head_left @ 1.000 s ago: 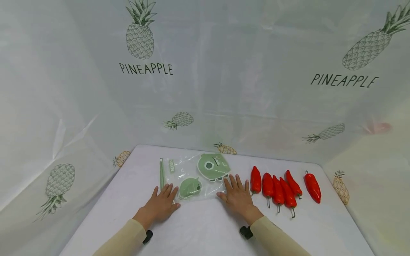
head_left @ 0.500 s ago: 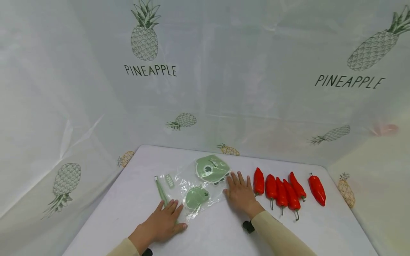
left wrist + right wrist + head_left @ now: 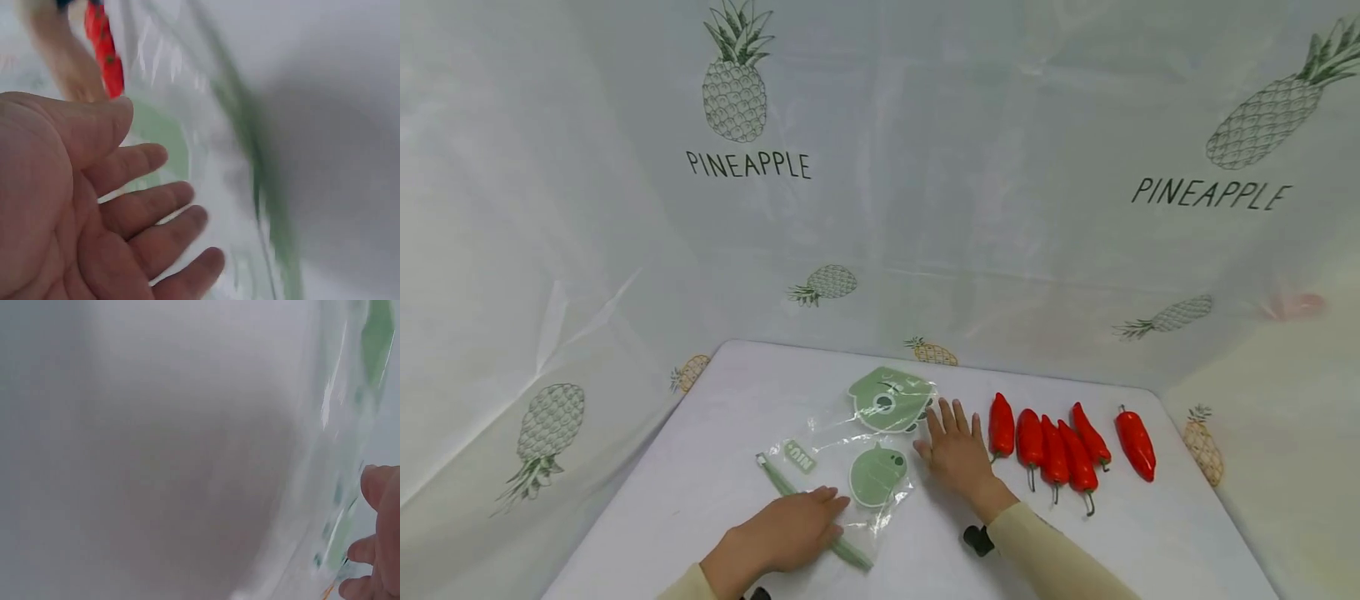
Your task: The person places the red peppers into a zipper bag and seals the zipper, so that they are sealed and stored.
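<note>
A clear zip bag [image 3: 880, 475] with green cartoon prints lies flat and slanted on the white table. Its green closure strip [image 3: 778, 475] runs diagonally along the near left edge. My left hand [image 3: 790, 529] is over that strip, hiding its middle, with fingers extended toward the bag's prints. In the left wrist view, the left hand [image 3: 119, 200] shows its palm and spread, relaxed fingers, and the strip [image 3: 250, 137] is outside its fingertips. At the bag's right edge, my right hand [image 3: 958, 454] lies palm down with straight fingers; only its fingertips [image 3: 359, 550] show in the right wrist view.
Several red peppers [image 3: 1052, 450] lie in a row to the right of my right hand. Another red pepper [image 3: 1136, 443] is set apart farther right. A pale pineapple-print sheet [image 3: 925, 208] rises behind the table [image 3: 737, 400] and along its sides.
The bag has turned counterclockwise, its strip side swinging toward me. My left hand has moved nearer and a little to the right with it. The right hand has stayed nearly in place.
</note>
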`<move>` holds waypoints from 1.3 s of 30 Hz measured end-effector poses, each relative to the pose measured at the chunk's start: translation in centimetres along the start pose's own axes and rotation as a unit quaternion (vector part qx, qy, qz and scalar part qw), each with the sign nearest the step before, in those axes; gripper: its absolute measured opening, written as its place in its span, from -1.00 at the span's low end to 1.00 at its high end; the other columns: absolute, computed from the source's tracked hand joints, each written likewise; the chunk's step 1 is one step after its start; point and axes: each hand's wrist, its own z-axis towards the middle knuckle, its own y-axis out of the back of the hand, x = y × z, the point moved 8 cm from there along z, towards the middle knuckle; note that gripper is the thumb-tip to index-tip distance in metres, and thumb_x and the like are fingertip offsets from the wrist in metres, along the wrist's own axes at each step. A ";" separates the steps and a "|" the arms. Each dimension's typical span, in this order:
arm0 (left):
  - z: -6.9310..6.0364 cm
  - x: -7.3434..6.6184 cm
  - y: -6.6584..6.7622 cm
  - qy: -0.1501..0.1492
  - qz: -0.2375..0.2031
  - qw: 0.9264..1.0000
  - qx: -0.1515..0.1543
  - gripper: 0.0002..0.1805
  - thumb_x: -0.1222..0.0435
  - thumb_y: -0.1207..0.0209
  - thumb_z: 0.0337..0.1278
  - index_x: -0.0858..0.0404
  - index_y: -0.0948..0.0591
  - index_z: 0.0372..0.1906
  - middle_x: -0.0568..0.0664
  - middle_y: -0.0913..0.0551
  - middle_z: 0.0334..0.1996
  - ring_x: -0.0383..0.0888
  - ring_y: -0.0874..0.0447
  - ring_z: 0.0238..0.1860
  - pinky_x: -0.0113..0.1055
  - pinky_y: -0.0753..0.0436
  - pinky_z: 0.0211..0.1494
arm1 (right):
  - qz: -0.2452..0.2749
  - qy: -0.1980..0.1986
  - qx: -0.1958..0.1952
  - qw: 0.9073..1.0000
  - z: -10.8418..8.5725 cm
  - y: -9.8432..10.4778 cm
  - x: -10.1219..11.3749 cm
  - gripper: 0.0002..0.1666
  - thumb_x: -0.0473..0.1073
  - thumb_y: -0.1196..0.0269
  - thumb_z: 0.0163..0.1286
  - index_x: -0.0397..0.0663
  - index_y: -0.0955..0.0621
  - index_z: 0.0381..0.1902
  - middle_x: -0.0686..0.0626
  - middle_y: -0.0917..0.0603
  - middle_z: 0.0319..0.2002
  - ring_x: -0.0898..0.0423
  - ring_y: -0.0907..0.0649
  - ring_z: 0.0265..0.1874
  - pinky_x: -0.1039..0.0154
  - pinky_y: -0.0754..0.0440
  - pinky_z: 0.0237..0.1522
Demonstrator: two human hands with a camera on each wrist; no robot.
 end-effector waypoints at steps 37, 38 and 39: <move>-1.0 4.5 -1.6 0.070 -0.022 0.997 0.018 -0.34 0.04 -0.18 0.52 0.39 -0.47 0.47 0.30 -0.39 0.53 0.25 -0.29 0.58 0.28 -0.34 0.58 | -0.009 0.103 0.059 0.993 -3.1 -2.5 2.3 -0.37 0.09 -0.02 0.68 0.01 -0.41 0.58 -0.14 -0.33 0.61 -0.24 -0.23 0.63 -0.44 -0.17 0.59; -1.1 4.1 -1.5 0.067 -0.019 0.997 0.021 -0.35 0.04 -0.18 0.51 0.40 -0.48 0.46 0.30 -0.41 0.52 0.25 -0.31 0.57 0.28 -0.36 0.57 | -0.013 0.102 0.060 0.993 -2.8 -2.4 2.0 -0.36 0.09 -0.02 0.68 0.00 -0.40 0.58 -0.14 -0.33 0.61 -0.24 -0.23 0.63 -0.42 -0.18 0.59; -1.2 3.6 -1.5 0.064 -0.015 0.998 0.024 -0.35 0.04 -0.19 0.51 0.40 -0.49 0.45 0.30 -0.43 0.51 0.25 -0.33 0.56 0.28 -0.38 0.56 | -0.015 0.101 0.060 0.993 -2.6 -2.3 1.7 -0.35 0.10 -0.04 0.68 0.00 -0.40 0.58 -0.15 -0.32 0.61 -0.25 -0.23 0.63 -0.41 -0.20 0.59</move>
